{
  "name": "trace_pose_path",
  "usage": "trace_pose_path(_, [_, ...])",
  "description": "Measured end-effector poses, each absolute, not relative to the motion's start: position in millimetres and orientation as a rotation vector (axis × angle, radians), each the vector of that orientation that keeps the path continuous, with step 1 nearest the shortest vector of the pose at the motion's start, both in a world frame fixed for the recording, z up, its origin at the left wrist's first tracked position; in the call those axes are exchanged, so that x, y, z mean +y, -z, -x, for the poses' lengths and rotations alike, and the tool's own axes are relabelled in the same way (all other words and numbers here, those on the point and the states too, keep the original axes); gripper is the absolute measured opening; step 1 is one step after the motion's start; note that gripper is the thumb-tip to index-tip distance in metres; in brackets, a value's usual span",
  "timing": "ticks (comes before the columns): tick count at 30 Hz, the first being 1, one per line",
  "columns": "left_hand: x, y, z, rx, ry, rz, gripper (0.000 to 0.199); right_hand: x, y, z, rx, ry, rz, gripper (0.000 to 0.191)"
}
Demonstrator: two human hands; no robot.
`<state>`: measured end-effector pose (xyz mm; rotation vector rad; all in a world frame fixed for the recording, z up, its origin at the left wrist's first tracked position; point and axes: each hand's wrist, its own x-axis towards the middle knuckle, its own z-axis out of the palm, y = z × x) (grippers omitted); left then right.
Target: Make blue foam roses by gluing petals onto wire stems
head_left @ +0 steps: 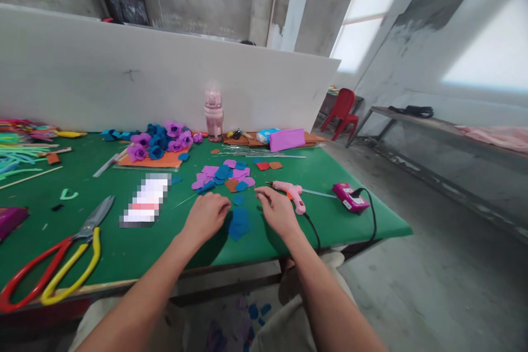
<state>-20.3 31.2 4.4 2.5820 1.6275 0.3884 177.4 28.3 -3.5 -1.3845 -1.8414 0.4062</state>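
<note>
My left hand (208,213) is over the table's front part with its fingers curled together; whether anything is pinched in them I cannot make out. To its right, my right hand (278,210) has thumb and forefinger apart, and nothing shows between them. A larger piece of blue crepe paper (239,224) lies on the table between the hands, with a small blue petal (238,199) just beyond it. Farther back is a loose pile of cut purple, blue and brown petals (223,173). Close beside my right hand lies a pink glue gun (289,189).
Large scissors (88,231) with red and yellow handles lie at left, near a blurred white rectangle (146,199). Purple and blue paper flowers (159,140), a pink bottle (213,115) and thin wires (259,152) are at the back. A purple power box (350,198) sits at right with a cable.
</note>
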Motion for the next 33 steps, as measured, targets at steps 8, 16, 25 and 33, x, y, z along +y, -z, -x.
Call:
trace_pose_path(8, [33.4,10.3,-2.2,1.729,-0.375,-2.629,0.016,27.0,7.2,-166.7,-1.934,-0.399,1.328,0.021])
trace_pose_path(16, [37.8,-16.6,64.1,1.433,-0.277,-2.667,0.024,17.3,1.8,-171.5,-2.171,-0.474,1.260,0.016])
trace_pose_path(25, [37.8,-7.5,51.0,1.479,-0.505,-2.587,0.033,21.0,0.3,-169.0,-2.082,-0.414,1.278,0.020])
trace_pose_path(33, [32.2,4.5,-0.3,1.656,-0.419,-2.558,0.012,28.9,-1.9,-175.1,-1.784,-0.382,1.373,0.022])
